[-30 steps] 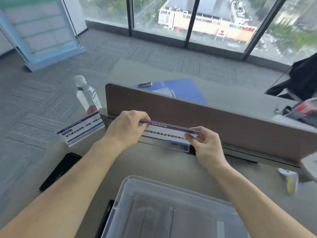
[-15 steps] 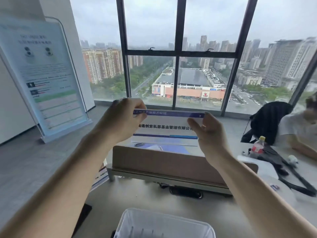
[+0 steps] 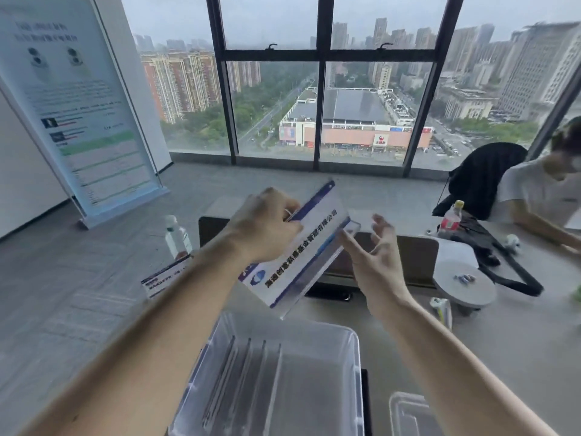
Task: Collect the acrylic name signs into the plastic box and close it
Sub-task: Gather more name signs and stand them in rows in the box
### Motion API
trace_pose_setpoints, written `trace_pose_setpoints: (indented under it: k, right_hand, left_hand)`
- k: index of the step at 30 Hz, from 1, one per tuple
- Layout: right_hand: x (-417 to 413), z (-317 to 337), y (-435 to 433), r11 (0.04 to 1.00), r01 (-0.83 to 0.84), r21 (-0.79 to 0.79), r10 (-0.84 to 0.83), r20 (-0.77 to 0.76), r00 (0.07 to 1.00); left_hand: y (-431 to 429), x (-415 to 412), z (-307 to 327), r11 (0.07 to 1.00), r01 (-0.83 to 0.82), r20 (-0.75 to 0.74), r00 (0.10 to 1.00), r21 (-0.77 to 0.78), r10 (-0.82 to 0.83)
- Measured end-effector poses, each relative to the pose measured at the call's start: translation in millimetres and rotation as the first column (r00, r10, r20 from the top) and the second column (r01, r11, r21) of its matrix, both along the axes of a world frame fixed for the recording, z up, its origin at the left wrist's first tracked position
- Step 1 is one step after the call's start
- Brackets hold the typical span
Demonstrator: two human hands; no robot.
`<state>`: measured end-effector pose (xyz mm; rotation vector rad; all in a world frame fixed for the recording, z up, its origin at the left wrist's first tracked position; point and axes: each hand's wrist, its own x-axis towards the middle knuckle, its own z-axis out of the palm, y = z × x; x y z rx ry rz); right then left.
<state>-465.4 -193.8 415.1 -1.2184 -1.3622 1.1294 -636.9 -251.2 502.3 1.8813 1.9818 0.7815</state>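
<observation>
My left hand (image 3: 267, 225) grips the top edge of an acrylic name sign (image 3: 301, 250), white with blue bands and dark lettering. The sign hangs tilted, its lower end pointing down at the clear plastic box (image 3: 355, 347), which stands open on the desk in front of me. My right hand (image 3: 375, 253) is beside the sign's right edge with fingers spread, holding nothing. A second name sign (image 3: 165, 275) stands on the desk to the left, partly behind my left arm. A clear lid (image 3: 408, 413) lies to the right of the box.
A brown desk divider (image 3: 415, 253) runs across behind the sign. A small bottle (image 3: 177, 236) stands at the left. A round white stand (image 3: 462, 286) and a drink bottle (image 3: 449, 220) are at the right, where a seated person (image 3: 540, 196) works. A poster stand (image 3: 78, 105) leans at the left.
The sign was lifted off the divider with both hands, then swung from level to steeply tilted over the box. My right hand has let go of it and opened.
</observation>
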Motion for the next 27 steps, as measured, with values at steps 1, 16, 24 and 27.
trace_pose_setpoints:
  k: [1,16,24,27]
  right_hand:
    - [-0.6,-15.0,-5.5,0.989,-0.026,-0.147,0.012,-0.098,0.995]
    - [-33.5,-259.6,-46.2,0.654,-0.079,-0.752,0.095,-0.021,0.995]
    - [-50.3,-362.1,-29.2,0.542,0.042,-0.839,0.115,0.124,0.986]
    - [-54.3,-382.1,-25.5,0.532,0.042,-0.846,0.146,0.141,0.979]
  left_hand:
    - [0.5,1.7,-8.1,1.000,-0.024,0.043,0.999,-0.010,0.024]
    - [-13.7,6.0,-290.3,0.824,-0.092,0.160,0.963,-0.559,0.216]
    - [-23.9,18.8,-394.7,0.807,-0.172,0.130,0.947,-0.565,0.293]
    - [-23.3,19.6,-409.3,0.808,-0.173,0.115,0.952,-0.564,0.284]
